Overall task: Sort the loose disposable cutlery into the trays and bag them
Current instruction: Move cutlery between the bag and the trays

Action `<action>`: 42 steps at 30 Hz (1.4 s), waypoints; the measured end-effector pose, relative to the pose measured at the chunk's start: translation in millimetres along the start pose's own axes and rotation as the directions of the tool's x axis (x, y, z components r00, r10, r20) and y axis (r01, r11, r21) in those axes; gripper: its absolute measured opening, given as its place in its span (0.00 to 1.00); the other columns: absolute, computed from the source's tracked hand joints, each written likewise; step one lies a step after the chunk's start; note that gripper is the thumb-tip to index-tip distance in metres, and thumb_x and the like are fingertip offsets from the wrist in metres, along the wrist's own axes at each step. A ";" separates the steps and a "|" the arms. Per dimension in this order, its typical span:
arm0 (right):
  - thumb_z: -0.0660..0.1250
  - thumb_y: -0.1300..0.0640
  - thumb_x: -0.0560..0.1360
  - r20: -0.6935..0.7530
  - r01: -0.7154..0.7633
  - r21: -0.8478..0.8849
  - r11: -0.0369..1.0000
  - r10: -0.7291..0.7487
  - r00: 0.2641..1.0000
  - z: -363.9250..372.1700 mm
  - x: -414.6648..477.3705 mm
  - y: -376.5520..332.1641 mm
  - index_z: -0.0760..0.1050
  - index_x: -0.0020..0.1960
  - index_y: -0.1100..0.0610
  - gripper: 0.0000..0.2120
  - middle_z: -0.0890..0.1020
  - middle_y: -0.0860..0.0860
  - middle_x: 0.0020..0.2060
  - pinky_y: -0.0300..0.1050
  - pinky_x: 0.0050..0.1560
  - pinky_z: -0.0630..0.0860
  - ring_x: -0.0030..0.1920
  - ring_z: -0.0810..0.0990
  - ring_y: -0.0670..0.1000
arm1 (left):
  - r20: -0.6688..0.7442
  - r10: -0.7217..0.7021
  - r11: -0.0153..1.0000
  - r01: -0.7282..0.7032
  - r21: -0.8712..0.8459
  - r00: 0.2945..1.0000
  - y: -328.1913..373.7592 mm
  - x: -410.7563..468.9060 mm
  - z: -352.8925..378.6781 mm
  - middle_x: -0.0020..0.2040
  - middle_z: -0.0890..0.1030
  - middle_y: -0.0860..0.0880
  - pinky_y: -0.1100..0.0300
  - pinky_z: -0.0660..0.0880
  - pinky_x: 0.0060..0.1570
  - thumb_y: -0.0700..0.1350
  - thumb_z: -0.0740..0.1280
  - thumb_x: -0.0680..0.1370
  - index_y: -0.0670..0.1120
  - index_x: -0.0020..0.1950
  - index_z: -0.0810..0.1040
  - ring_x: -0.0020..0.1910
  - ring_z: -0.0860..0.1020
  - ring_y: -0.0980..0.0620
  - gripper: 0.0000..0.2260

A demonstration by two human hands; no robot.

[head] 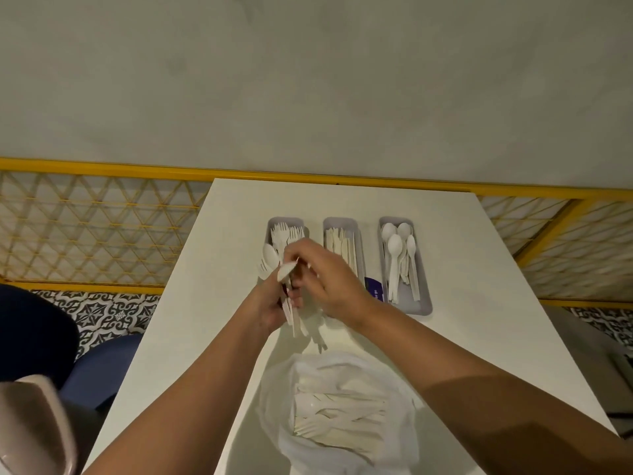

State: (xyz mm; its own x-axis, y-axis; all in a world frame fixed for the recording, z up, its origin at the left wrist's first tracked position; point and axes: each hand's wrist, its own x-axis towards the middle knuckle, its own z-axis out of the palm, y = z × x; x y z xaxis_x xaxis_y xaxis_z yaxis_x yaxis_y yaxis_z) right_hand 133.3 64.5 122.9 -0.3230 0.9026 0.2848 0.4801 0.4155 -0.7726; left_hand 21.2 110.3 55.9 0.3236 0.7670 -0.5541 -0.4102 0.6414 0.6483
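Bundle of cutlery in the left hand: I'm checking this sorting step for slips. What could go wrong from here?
The left hand grips a mixed, fanned bundle; while the right hand pinches at it, pieces may slip onto the table. It hangs by the fork tray, so a dropped spoon could land there.
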 end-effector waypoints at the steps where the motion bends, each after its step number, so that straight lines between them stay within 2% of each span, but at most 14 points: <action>1: 0.56 0.67 0.78 -0.117 -0.018 0.082 0.996 0.028 0.993 -7.3 -0.1 -2.3 0.72 0.51 0.61 0.08 0.73 0.44 0.40 0.28 0.42 0.68 0.39 0.72 0.38 | 0.023 -0.006 1.000 0.006 0.002 1.000 -3.0 1.8 3.5 0.24 0.70 0.51 0.65 0.64 0.21 0.46 0.60 0.79 0.44 0.35 0.74 0.21 0.66 0.56 0.14; 3: 0.56 0.67 0.79 -0.333 -0.031 0.198 0.980 0.097 0.938 -23.2 1.8 2.7 0.68 0.48 0.57 0.06 0.74 0.42 0.38 0.34 0.41 0.71 0.37 0.73 0.40 | 0.059 0.004 0.996 -0.010 0.092 0.998 -7.3 1.7 7.2 0.26 0.70 0.52 0.66 0.62 0.20 0.49 0.57 0.81 0.44 0.39 0.76 0.20 0.63 0.57 0.16; 5: 0.57 0.64 0.80 -0.416 -0.154 0.236 0.959 0.243 0.876 -38.0 4.2 13.5 0.67 0.51 0.56 0.04 0.74 0.45 0.37 0.44 0.40 0.73 0.36 0.73 0.47 | 0.129 -0.001 0.977 -0.027 0.213 0.992 -8.3 -11.5 22.7 0.26 0.72 0.52 0.66 0.62 0.21 0.50 0.56 0.82 0.44 0.47 0.78 0.20 0.62 0.57 0.14; 9: 0.58 0.63 0.79 -0.289 -0.457 0.170 0.873 0.488 0.824 -55.3 0.4 29.5 0.66 0.65 0.56 0.14 0.75 0.50 0.39 0.33 0.31 0.75 0.31 0.75 0.44 | 0.244 -0.099 0.891 -0.023 0.454 0.965 -15.5 -18.1 35.5 0.31 0.75 0.51 0.66 0.62 0.23 0.51 0.57 0.81 0.43 0.58 0.77 0.24 0.60 0.56 0.15; 15: 0.61 0.69 0.76 -0.087 -0.623 0.301 0.722 0.671 0.736 -67.5 -20.2 48.2 0.68 0.55 0.57 0.11 0.76 0.53 0.32 0.43 0.35 0.79 0.29 0.77 0.50 | 0.258 -0.150 0.823 -0.024 0.568 0.954 -24.9 -23.0 47.8 0.33 0.78 0.50 0.65 0.63 0.24 0.58 0.56 0.79 0.42 0.49 0.78 0.22 0.61 0.57 0.21; 21: 0.66 0.65 0.75 0.010 -0.620 0.313 0.720 0.650 0.760 -70.1 -30.6 56.7 0.74 0.58 0.56 0.13 0.75 0.53 0.28 0.37 0.27 0.73 0.24 0.74 0.47 | 0.293 -0.200 0.792 -0.022 0.611 0.935 -29.4 -25.9 58.4 0.34 0.76 0.49 0.66 0.61 0.24 0.59 0.54 0.80 0.44 0.51 0.77 0.23 0.58 0.56 0.21; 24: 0.66 0.62 0.76 0.036 -0.636 0.359 0.683 0.671 0.740 -76.7 -35.8 60.3 0.76 0.46 0.55 0.03 0.72 0.50 0.29 0.34 0.24 0.67 0.27 0.69 0.45 | 0.276 -0.215 0.778 -0.006 0.629 0.937 -32.8 -24.3 61.4 0.35 0.77 0.49 0.66 0.62 0.25 0.59 0.55 0.79 0.43 0.56 0.78 0.24 0.59 0.56 0.23; 26: 0.66 0.61 0.76 0.016 -0.630 0.449 0.634 0.699 0.715 -80.1 -37.4 64.5 0.75 0.43 0.52 0.05 0.73 0.49 0.31 0.35 0.26 0.66 0.29 0.69 0.46 | 0.270 -0.206 0.775 -0.012 0.632 0.941 -35.4 -22.4 63.4 0.36 0.77 0.49 0.66 0.62 0.25 0.58 0.56 0.79 0.41 0.59 0.77 0.25 0.60 0.56 0.24; 28: 0.64 0.60 0.77 -0.016 -0.610 0.531 0.588 0.727 0.686 -84.5 -36.8 68.6 0.76 0.50 0.54 0.03 0.75 0.48 0.36 0.37 0.32 0.68 0.34 0.70 0.46 | 0.269 -0.206 0.767 -0.015 0.641 0.941 -37.1 -20.7 65.7 0.37 0.77 0.49 0.67 0.61 0.25 0.56 0.56 0.80 0.41 0.60 0.77 0.25 0.61 0.56 0.22; 32: 0.59 0.60 0.80 -0.018 -0.473 0.772 0.425 0.757 0.653 -100.6 -32.2 81.3 0.69 0.66 0.58 0.15 0.79 0.55 0.49 0.42 0.41 0.74 0.45 0.77 0.51 | 0.242 -0.207 0.728 -0.016 0.686 0.948 -39.6 -17.7 69.3 0.37 0.78 0.50 0.67 0.61 0.26 0.51 0.58 0.81 0.41 0.60 0.76 0.26 0.61 0.57 0.17; 34: 0.56 0.61 0.81 -0.018 -0.375 0.857 0.353 0.749 0.663 -110.7 -30.7 84.7 0.66 0.67 0.59 0.14 0.79 0.59 0.53 0.46 0.43 0.77 0.48 0.80 0.54 | 0.233 -0.207 0.741 -0.003 0.672 0.950 -41.3 -14.9 69.9 0.36 0.77 0.50 0.67 0.60 0.25 0.50 0.58 0.81 0.41 0.60 0.76 0.25 0.60 0.57 0.16; 36: 0.53 0.61 0.82 -0.081 -0.281 0.893 0.350 0.742 0.666 -122.0 -29.4 87.0 0.66 0.62 0.61 0.11 0.80 0.59 0.46 0.48 0.44 0.78 0.44 0.81 0.55 | 0.228 -0.202 0.748 0.000 0.664 0.953 -42.6 -12.9 72.2 0.36 0.75 0.49 0.67 0.59 0.23 0.50 0.57 0.81 0.41 0.59 0.76 0.25 0.60 0.58 0.15; 39: 0.54 0.62 0.81 -0.194 -0.231 0.892 0.390 0.789 0.582 -139.1 -25.9 100.3 0.65 0.59 0.61 0.07 0.76 0.57 0.39 0.46 0.40 0.76 0.37 0.77 0.52 | 0.207 -0.166 0.754 -0.011 0.657 0.964 -43.3 -10.7 77.0 0.34 0.73 0.50 0.67 0.58 0.22 0.50 0.56 0.82 0.42 0.57 0.76 0.23 0.60 0.58 0.14; 42: 0.55 0.64 0.79 -0.267 -0.408 0.800 0.439 0.871 0.412 -148.4 -24.8 123.2 0.70 0.46 0.60 0.06 0.73 0.55 0.35 0.43 0.33 0.70 0.32 0.71 0.51 | 0.191 -0.128 0.779 -0.021 0.627 0.973 -41.9 -7.7 78.5 0.31 0.73 0.51 0.67 0.57 0.23 0.50 0.56 0.82 0.43 0.57 0.76 0.23 0.59 0.58 0.14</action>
State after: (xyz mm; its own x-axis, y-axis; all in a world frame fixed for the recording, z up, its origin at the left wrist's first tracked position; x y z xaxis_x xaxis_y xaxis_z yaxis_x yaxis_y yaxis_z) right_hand 321.5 110.0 104.9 0.5033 0.7640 -0.4038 -0.3102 -0.2765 -0.9096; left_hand 102.8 78.9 74.0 0.5306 0.6677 -0.5221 0.2086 0.4942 0.8440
